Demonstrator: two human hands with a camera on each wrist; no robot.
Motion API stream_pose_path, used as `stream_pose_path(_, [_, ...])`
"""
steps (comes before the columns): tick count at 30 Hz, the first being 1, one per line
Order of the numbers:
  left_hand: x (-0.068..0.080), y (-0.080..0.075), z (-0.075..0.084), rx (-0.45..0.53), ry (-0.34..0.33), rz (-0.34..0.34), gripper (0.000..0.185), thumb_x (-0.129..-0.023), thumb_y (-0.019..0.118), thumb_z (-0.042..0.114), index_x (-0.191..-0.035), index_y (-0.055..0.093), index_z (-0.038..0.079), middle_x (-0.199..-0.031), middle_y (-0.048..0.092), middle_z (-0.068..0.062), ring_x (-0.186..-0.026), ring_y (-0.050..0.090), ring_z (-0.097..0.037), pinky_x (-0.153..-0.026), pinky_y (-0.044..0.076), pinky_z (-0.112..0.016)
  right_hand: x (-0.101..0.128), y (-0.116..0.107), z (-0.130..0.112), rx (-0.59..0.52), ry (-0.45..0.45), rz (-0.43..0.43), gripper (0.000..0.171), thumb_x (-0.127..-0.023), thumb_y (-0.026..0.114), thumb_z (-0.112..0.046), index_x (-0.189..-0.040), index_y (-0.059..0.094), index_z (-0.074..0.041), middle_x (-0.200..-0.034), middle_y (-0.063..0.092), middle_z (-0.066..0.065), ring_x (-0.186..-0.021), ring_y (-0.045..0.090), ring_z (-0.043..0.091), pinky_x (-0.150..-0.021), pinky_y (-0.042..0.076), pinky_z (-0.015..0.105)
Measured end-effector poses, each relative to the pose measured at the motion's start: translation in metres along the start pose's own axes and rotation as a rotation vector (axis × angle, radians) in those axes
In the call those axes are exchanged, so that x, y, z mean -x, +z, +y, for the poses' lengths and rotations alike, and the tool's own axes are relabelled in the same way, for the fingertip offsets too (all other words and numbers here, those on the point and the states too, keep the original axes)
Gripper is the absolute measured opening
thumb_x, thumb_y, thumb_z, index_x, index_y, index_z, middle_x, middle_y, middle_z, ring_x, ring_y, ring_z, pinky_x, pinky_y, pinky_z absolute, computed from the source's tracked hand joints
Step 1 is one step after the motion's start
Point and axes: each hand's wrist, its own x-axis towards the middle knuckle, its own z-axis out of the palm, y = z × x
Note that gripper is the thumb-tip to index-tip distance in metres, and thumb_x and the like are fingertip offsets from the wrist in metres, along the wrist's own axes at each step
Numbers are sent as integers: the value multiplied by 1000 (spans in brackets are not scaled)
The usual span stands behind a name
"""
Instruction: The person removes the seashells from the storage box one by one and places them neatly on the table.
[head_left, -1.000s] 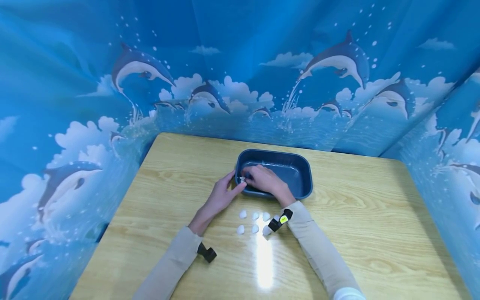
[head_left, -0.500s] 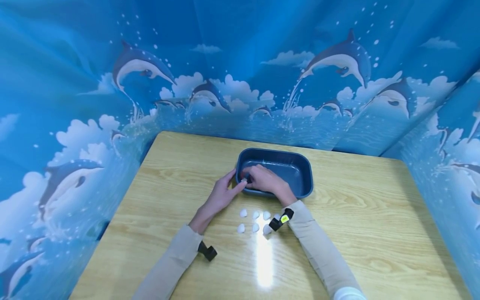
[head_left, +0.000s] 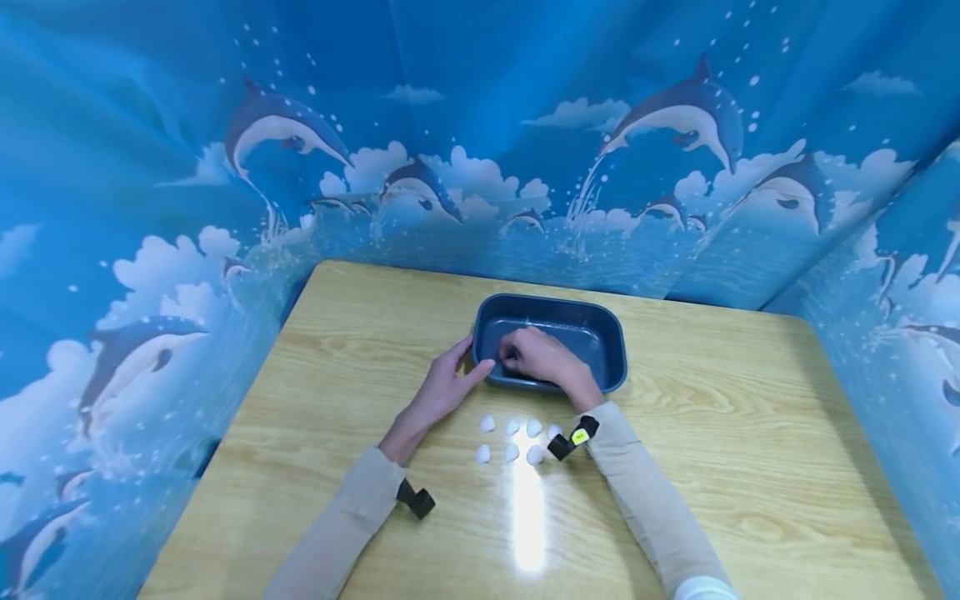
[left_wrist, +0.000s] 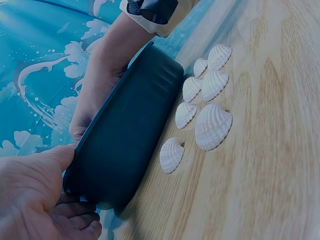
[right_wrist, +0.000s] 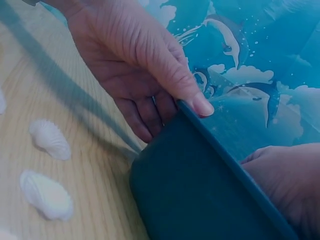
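Observation:
A dark blue rectangular basin stands on the wooden table. My left hand holds its left end; in the right wrist view the thumb lies over the rim and the fingers are bent against the outer wall. My right hand reaches down inside the basin near that end, fingers curled. Its fingertips are hidden by the basin wall in both wrist views, and whether they hold anything cannot be seen. Several white ribbed seashells lie in two short rows on the table in front of the basin.
The wooden table extends on both sides of the basin. A blue dolphin-print curtain hangs behind it and along its sides. Glare brightens the tabletop beside the shells. A black wrist camera sits just above the rightmost shells.
My right hand has shifted slightly right within the basin, away from my left thumb. The small white piece seen between the hands earlier is no longer visible. My left hand stays put.

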Motion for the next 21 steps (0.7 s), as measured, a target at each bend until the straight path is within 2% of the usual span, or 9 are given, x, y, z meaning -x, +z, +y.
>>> stream_pose_path(3, [0, -1, -1, -1, 3, -7, 69, -105, 64, 41, -162, 38, 10, -165, 40, -11, -155, 33, -27, -127, 28, -50, -2, 0, -2, -5, -7, -12, 7, -99, 72, -11, -103, 76, -8, -97, 75, 4, -84, 67, 15, -76, 60, 34])
stream_pose_path(7, [1, -1, 0, -2, 12, 0, 67, -106, 64, 36, -161, 39, 9, -164, 41, -12, -154, 34, -29, -127, 28, -51, -8, 6, -6, -25, -62, -22, 16, -100, 72, -16, -113, 75, -6, -97, 75, 5, -78, 65, 12, -70, 58, 31])
stream_pose_path(12, [3, 1, 1, -2, 23, 6, 64, -106, 64, 29, -161, 39, 7, -164, 41, -14, -153, 35, -32, -126, 28, -51, -12, 10, -8, -11, -102, -10, 8, -101, 72, -17, -104, 75, -11, -92, 73, -1, -75, 61, 9, -68, 55, 28])
stream_pose_path(16, [2, 1, 2, 9, 29, -5, 65, -106, 64, 30, -161, 38, 6, -164, 40, -14, -154, 35, -31, -126, 29, -51, -9, 7, -5, -5, -65, -9, 5, -100, 73, -16, -99, 75, -11, -90, 73, 0, -75, 61, 11, -68, 55, 30])
stream_pose_path(21, [1, 0, 2, 8, -8, -6, 70, -105, 64, 41, -162, 38, 9, -165, 40, -10, -154, 34, -27, -126, 30, -49, -4, -1, 4, 46, 26, 12, 5, -98, 73, -13, -101, 75, -9, -91, 72, 0, -77, 62, 12, -71, 57, 32])
